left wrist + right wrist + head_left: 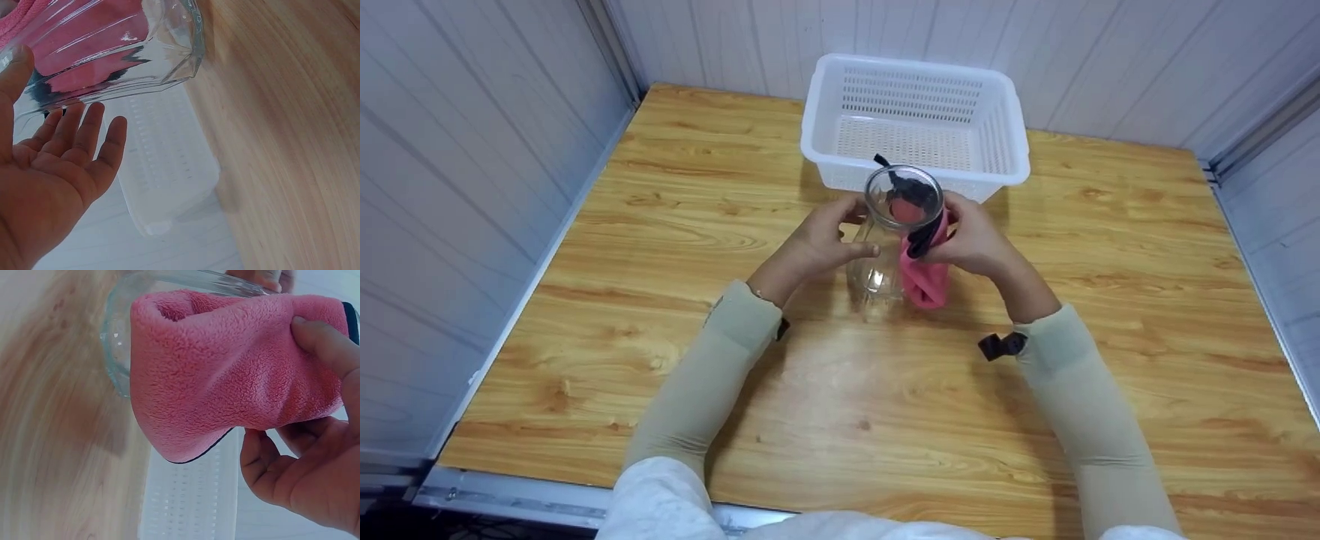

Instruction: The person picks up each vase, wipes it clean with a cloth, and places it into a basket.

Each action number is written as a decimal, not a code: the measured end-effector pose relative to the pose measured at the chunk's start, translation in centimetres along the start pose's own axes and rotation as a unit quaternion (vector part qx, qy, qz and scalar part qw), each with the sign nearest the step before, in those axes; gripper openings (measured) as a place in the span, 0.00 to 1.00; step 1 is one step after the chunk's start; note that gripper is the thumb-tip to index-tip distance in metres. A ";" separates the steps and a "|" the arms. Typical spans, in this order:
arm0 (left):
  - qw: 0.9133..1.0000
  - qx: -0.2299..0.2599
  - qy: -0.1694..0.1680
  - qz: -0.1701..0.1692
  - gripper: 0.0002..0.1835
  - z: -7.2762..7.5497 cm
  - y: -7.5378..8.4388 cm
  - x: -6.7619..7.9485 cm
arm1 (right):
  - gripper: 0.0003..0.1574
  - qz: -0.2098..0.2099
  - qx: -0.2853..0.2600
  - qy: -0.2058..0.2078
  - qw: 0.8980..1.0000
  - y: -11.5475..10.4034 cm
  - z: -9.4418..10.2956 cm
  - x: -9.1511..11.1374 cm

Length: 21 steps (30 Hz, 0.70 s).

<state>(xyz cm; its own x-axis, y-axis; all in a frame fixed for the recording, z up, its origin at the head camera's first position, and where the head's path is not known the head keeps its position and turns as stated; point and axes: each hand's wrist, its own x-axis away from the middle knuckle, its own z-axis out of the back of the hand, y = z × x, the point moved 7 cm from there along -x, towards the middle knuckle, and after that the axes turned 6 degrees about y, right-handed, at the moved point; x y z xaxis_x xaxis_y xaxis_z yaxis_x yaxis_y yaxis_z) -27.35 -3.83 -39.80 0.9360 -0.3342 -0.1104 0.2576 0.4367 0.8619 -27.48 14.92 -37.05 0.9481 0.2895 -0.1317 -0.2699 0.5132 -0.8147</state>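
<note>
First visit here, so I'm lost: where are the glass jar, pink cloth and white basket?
Glass jar (881, 276): head view, lower body.
Pink cloth (219, 377): right wrist view, middle of outer side.
White basket (911, 94): head view, slotted back wall.

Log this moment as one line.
left hand: holds glass jar | right hand: grips pink cloth beside jar | white basket: on table, beyond jar

Behind the jar sits the basket; at the jar's right is the cloth, seemingly touching.
</note>
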 end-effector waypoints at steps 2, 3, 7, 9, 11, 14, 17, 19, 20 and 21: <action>1.000 0.005 0.001 -0.001 0.34 0.0 0.0 0.0 | 0.42 -0.002 0.013 -0.011 1.000 0.4 -0.5 0.1; 1.000 0.009 0.001 -0.001 0.34 0.0 0.0 0.0 | 0.42 -0.008 0.018 -0.017 1.000 0.8 -0.7 0.2; 1.000 0.015 -0.001 -0.009 0.34 0.1 0.1 0.0 | 0.42 -0.040 0.022 -0.035 0.998 2.2 -1.4 0.5; 1.000 0.020 0.002 -0.011 0.34 0.1 0.1 0.0 | 0.42 -0.052 0.023 -0.042 0.997 2.7 -1.7 0.6; 1.000 0.029 0.006 -0.011 0.34 0.1 0.0 0.0 | 0.42 -0.052 0.030 -0.049 0.997 2.9 -1.8 0.7; 0.999 0.046 0.011 -0.013 0.35 -0.1 0.0 0.0 | 0.43 -0.047 0.048 -0.055 0.996 3.0 -1.9 0.7; 0.998 0.052 0.016 -0.018 0.35 -0.3 0.1 0.0 | 0.41 -0.041 0.056 -0.059 0.996 3.1 -2.0 0.7; 0.998 0.053 0.021 -0.024 0.35 -0.4 0.2 0.1 | 0.38 -0.039 0.056 -0.061 0.996 3.1 -2.1 0.7; 0.998 0.051 0.025 -0.027 0.35 -0.3 0.2 0.1 | 0.37 -0.037 0.055 -0.061 0.996 3.1 -2.1 0.7; 0.998 0.049 0.029 -0.029 0.35 -0.3 0.3 0.1 | 0.36 -0.036 0.054 -0.062 0.996 3.1 -2.1 0.7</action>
<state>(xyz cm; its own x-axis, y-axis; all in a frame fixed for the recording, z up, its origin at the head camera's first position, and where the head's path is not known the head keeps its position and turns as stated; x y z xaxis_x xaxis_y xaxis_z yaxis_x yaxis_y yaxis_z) -27.08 -3.46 -39.73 0.9332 -0.3062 -0.1879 0.2900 0.3334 0.8971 -27.28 15.07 -40.86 0.9395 0.3425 0.0000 -0.2253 0.6181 -0.7531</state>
